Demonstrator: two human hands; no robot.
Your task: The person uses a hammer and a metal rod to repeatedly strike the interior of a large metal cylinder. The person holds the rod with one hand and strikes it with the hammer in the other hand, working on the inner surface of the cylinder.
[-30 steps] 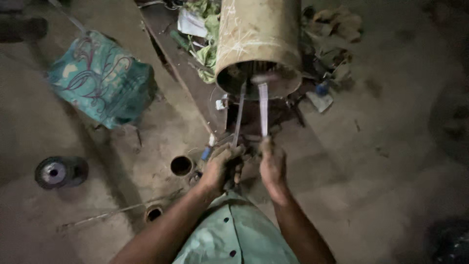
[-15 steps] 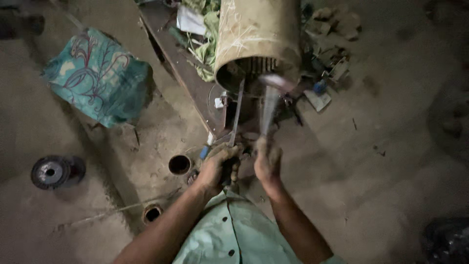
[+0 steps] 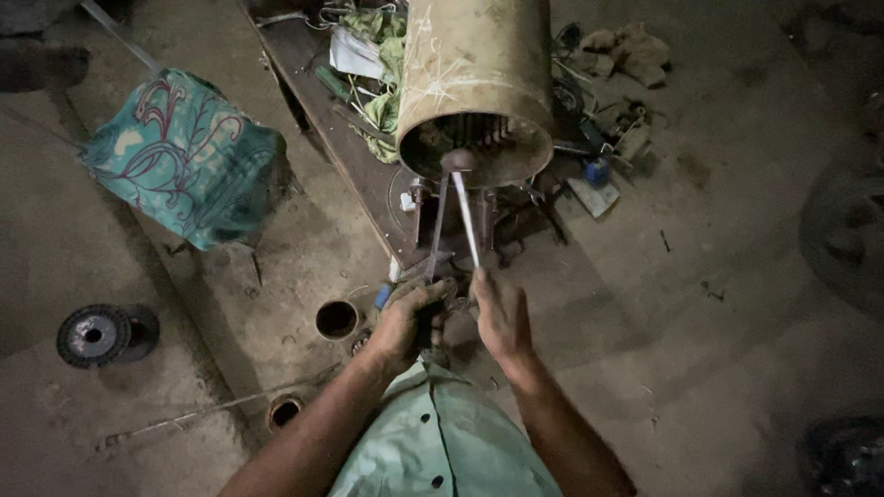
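Listing by place from the drum (image 3: 479,83), a large yellowish metal cylinder lying on its side with its open mouth turned toward the wearer.

- Rod (image 3: 436,230): dark, thin, straight; runs from the drum mouth down to the left hand (image 3: 410,317). Judged stiff steel, light, unlikely to bend under a firm pull. The lower end, already gripped, is judged the best hold.
- Strip (image 3: 466,219): pale, flat, narrow; runs from the drum mouth down to the right hand (image 3: 500,317). Judged springy and thin-edged, possibly sharp, best taken low and flat between thumb and fingers.
- Left hand: clenched about the rod's lower end, below the drum.
- Right hand: closed on the strip's lower end, just beside the left hand.
- Drum: judged heavy and rigid; vanes or slots are seen inside the mouth, details too dark to tell. Not to be lifted by one person; the rim is the only evident hold.
- Plank (image 3: 322,120): dark, left of and under the drum, littered with rags and scraps.
- Cloth bundle (image 3: 189,156): teal, patterned, well left of the drum.
- Disc (image 3: 95,334): round, dark, far left and below the drum.
- Floor holes (image 3: 336,318): two, below-left of the drum.
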